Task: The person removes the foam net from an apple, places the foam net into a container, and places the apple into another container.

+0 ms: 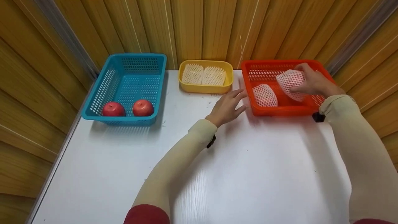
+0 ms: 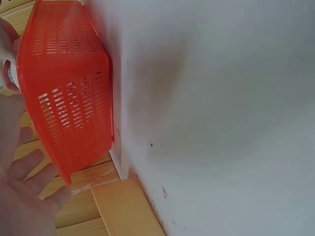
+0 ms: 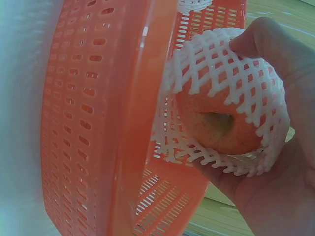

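Observation:
My right hand point(image 1: 314, 81) grips an apple point(image 3: 216, 120) wrapped in a white foam net point(image 3: 231, 64), over the red basket point(image 1: 286, 111). The apple's stem end shows through the net's open end in the right wrist view. Another netted apple point(image 1: 265, 95) lies in the basket's left part. My left hand point(image 1: 228, 105) is held just left of the red basket, fingers spread, with nothing in it. In the left wrist view its fingers point(image 2: 34, 169) are spread beside the basket's perforated wall.
A yellow bin point(image 1: 205, 89) at the back middle holds two white foam nets point(image 1: 214, 75). At the left, a blue basket point(image 1: 124, 119) contains two bare red apples point(image 1: 143, 108). Wood-look panels point(image 1: 217, 28) stand behind and beside the white table point(image 1: 248, 174).

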`<action>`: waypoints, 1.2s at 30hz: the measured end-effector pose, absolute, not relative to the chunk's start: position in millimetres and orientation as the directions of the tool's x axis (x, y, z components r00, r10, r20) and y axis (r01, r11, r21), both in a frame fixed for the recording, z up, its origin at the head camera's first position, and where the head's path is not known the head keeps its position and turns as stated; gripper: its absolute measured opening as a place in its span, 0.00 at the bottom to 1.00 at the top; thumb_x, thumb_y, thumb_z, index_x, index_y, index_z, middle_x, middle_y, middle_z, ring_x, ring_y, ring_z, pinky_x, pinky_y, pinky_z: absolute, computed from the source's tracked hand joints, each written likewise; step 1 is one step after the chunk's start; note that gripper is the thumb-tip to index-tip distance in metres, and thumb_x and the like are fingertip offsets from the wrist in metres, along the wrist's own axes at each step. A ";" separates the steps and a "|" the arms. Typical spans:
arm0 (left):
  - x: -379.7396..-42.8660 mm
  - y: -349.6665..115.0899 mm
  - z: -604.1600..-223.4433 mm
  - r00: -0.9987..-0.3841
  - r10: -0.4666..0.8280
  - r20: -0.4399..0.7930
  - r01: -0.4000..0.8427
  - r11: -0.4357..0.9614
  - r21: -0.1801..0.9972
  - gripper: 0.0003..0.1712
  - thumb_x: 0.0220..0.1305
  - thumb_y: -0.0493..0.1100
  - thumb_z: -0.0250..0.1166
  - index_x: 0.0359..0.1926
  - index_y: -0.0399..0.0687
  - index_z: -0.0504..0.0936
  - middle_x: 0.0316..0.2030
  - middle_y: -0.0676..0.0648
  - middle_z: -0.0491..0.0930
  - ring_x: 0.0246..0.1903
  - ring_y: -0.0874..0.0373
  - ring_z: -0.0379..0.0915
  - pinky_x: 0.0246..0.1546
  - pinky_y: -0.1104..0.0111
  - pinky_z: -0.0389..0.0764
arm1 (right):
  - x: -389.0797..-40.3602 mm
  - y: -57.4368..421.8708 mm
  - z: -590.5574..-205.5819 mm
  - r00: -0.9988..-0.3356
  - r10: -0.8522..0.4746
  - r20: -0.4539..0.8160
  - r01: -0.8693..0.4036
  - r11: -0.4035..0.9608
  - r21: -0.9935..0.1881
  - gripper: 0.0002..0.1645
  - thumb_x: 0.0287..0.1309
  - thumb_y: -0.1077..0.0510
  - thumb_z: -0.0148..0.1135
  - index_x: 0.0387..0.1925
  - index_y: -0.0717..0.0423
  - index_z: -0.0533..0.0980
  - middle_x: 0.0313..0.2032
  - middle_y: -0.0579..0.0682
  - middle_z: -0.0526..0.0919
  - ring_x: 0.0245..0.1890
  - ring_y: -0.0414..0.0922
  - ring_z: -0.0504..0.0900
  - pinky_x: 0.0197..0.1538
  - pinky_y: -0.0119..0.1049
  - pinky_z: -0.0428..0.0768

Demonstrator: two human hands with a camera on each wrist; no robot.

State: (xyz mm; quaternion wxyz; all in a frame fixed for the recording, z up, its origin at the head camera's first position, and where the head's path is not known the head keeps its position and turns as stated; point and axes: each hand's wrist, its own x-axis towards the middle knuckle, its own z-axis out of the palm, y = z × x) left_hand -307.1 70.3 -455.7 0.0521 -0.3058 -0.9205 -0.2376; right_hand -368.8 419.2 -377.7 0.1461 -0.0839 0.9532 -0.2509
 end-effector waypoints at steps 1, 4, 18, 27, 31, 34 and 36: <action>-307.0 68.4 -455.7 -0.807 0.536 0.248 0.589 0.700 0.403 0.28 0.74 0.54 0.63 0.70 0.53 0.74 0.73 0.47 0.68 0.72 0.54 0.63 0.74 0.63 0.61 | -368.7 419.1 -377.4 -0.943 -0.233 -0.236 -0.088 0.861 -0.501 0.60 0.61 0.41 0.72 0.78 0.55 0.44 0.68 0.74 0.59 0.62 0.73 0.63 0.64 0.76 0.63; -306.7 62.5 -456.4 -0.803 0.532 0.268 0.596 0.702 0.391 0.27 0.74 0.55 0.62 0.69 0.53 0.75 0.73 0.47 0.69 0.70 0.53 0.66 0.73 0.62 0.64 | -367.7 418.8 -376.6 -0.944 -0.238 -0.229 -0.096 0.861 -0.500 0.60 0.60 0.41 0.72 0.77 0.55 0.44 0.67 0.74 0.60 0.61 0.72 0.65 0.63 0.75 0.65; -307.4 24.6 -463.3 -0.830 0.459 0.317 0.557 0.714 0.425 0.30 0.74 0.55 0.63 0.71 0.52 0.73 0.73 0.48 0.68 0.71 0.54 0.65 0.73 0.62 0.63 | -364.4 418.6 -372.9 -0.948 -0.254 -0.190 -0.131 0.860 -0.494 0.60 0.61 0.42 0.72 0.78 0.56 0.44 0.63 0.74 0.63 0.57 0.71 0.69 0.60 0.73 0.70; -307.6 -0.1 -468.3 -0.874 0.386 0.295 0.485 0.731 0.480 0.30 0.73 0.53 0.64 0.71 0.52 0.72 0.71 0.48 0.69 0.69 0.52 0.67 0.71 0.58 0.67 | -361.9 409.1 -369.2 -0.948 -0.280 -0.153 -0.168 0.845 -0.507 0.58 0.60 0.45 0.74 0.77 0.56 0.46 0.65 0.70 0.64 0.59 0.69 0.68 0.62 0.73 0.69; -305.9 -10.1 -470.2 -0.895 0.348 0.280 0.445 0.748 0.492 0.31 0.73 0.55 0.63 0.72 0.51 0.71 0.72 0.47 0.68 0.70 0.52 0.65 0.72 0.57 0.66 | -360.8 404.6 -368.1 -0.949 -0.279 -0.150 -0.166 0.841 -0.515 0.59 0.59 0.46 0.74 0.78 0.55 0.46 0.66 0.69 0.64 0.60 0.69 0.67 0.62 0.73 0.69; -304.2 -17.5 -472.3 -0.900 0.331 0.282 0.432 0.754 0.494 0.31 0.74 0.55 0.63 0.71 0.50 0.71 0.72 0.45 0.68 0.71 0.50 0.64 0.72 0.56 0.66 | -360.1 401.3 -366.9 -0.947 -0.285 -0.145 -0.174 0.840 -0.515 0.59 0.59 0.46 0.75 0.77 0.55 0.47 0.66 0.70 0.64 0.60 0.69 0.67 0.62 0.72 0.69; -303.2 -22.7 -473.9 -0.899 0.326 0.292 0.433 0.758 0.488 0.31 0.74 0.55 0.62 0.71 0.49 0.71 0.72 0.44 0.68 0.71 0.49 0.64 0.72 0.54 0.66 | -359.6 399.1 -366.2 -0.946 -0.292 -0.141 -0.182 0.838 -0.514 0.58 0.59 0.47 0.75 0.77 0.55 0.47 0.66 0.70 0.64 0.60 0.69 0.68 0.62 0.72 0.70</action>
